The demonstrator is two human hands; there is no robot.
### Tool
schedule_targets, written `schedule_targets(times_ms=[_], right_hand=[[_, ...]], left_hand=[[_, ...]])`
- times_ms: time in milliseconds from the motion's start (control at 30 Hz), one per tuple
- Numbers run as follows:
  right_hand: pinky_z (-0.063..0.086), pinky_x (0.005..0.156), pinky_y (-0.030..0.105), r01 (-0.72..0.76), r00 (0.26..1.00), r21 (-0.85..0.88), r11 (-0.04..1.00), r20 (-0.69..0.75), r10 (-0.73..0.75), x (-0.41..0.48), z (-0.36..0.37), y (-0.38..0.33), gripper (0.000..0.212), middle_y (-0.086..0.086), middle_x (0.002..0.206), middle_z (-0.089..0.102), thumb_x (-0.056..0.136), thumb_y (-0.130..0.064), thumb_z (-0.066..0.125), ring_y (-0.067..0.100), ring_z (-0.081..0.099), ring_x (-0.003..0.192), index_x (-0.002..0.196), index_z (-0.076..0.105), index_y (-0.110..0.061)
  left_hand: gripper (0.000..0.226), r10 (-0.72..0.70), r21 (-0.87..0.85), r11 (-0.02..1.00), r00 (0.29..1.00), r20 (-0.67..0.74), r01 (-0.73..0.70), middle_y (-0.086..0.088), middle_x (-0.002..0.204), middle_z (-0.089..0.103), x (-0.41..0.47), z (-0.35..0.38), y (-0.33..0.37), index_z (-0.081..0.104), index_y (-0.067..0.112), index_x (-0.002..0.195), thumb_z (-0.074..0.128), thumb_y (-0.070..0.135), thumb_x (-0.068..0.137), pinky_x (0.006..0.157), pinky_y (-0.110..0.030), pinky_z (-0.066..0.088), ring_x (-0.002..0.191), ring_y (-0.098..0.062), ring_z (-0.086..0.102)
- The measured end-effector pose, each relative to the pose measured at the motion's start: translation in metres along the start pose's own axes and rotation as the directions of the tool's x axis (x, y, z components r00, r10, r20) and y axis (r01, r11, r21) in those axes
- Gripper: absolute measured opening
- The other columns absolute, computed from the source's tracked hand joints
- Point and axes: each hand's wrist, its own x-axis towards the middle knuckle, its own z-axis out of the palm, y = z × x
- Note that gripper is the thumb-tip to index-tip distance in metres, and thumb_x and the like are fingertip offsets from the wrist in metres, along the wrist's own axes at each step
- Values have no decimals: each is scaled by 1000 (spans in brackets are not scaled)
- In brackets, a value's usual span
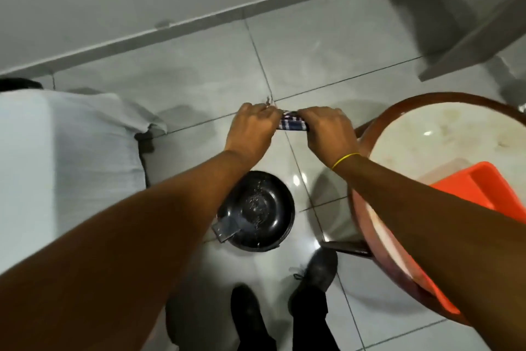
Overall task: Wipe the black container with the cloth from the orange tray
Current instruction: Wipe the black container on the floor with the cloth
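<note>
Both hands, left hand (250, 128) and right hand (330, 130), are closed on the ends of a checked cloth (293, 125), stretched between them above the floor. The black container (256, 211) sits on the floor nearer, below the arms, left of the orange tray (481, 188). The cloth looks soft and light; the container seems rigid, perhaps wet, best steadied at its rim.

Both arms are stretched fwd and down, forearms bare, converging so the hands are close together in front of the body. Left hand (250, 127) is seen w/ its back up, fingers (270, 115) curled closed on one end of the cloth (293, 123). Right hand (327, 130) is the same, knuckles up, clamped on the other end. A thin yellow band (344, 160) sits on the right wrist.
</note>
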Motion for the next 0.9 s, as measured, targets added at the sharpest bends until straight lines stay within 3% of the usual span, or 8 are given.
schedule_targets(times_ms=[100,167,267,433,533,667,800,900], right_hand=[[53,86,44,90,994,50,995,50,-92,-15,95,-26,45,9,114,79,80,-2,61,38,73,103,120,76,-15],[49,94,45,119,970,69,991,205,-130,-46,163,-36,45,10,123,76,83,-6,59,38,70,113,124,74,-15],[47,106,48,114,875,133,985,456,-162,-115,251,-41,50,16,143,69,86,0,65,42,64,129,134,72,-9],[35,124,56,7,888,136,991,455,-69,-195,294,-47,70,9,169,42,86,-24,63,34,40,154,154,53,-13],[27,127,59,-35,926,139,990,378,-20,-198,289,-54,74,8,169,40,82,-37,58,33,38,155,153,52,-17],[27,126,60,-106,960,116,988,270,71,-162,296,-72,67,5,173,37,97,-44,55,32,34,159,159,47,-20],[23,128,68,-118,948,15,993,300,108,-120,324,-86,68,5,179,24,106,-55,43,34,22,165,167,33,-27],[19,127,72,-161,930,-5,987,334,154,-109,345,-91,69,3,180,20,106,-59,37,34,18,166,169,27,-32]], left_hand=[[39,-81,53,996,996,49,78,-10,119,75,-71,75,-32,70,11,121,72,5,83,93,-46,46,115,-32,67],[46,-142,63,989,963,229,131,-6,135,68,-131,130,-37,64,17,134,69,18,89,106,-54,37,133,-31,57],[43,-184,46,981,840,510,186,-2,144,62,-223,200,-19,61,23,139,59,35,98,113,-64,24,143,-30,45],[56,-275,-29,946,843,463,324,-3,158,46,-301,235,11,50,21,147,48,45,97,113,-69,20,151,-27,30],[58,-454,-123,840,810,371,528,1,163,39,-311,237,13,40,23,152,45,49,100,115,-69,18,156,-21,22],[51,-777,-172,503,531,339,847,0,161,41,-312,247,7,36,26,150,37,50,105,115,-69,21,153,-22,28],[46,-880,-284,82,203,429,955,-7,131,62,-303,270,7,47,21,137,29,50,106,98,-54,47,123,-31,58],[48,-894,-277,-23,104,436,961,-15,114,64,-294,290,7,59,13,123,25,44,109,85,-43,49,104,-36,62]])
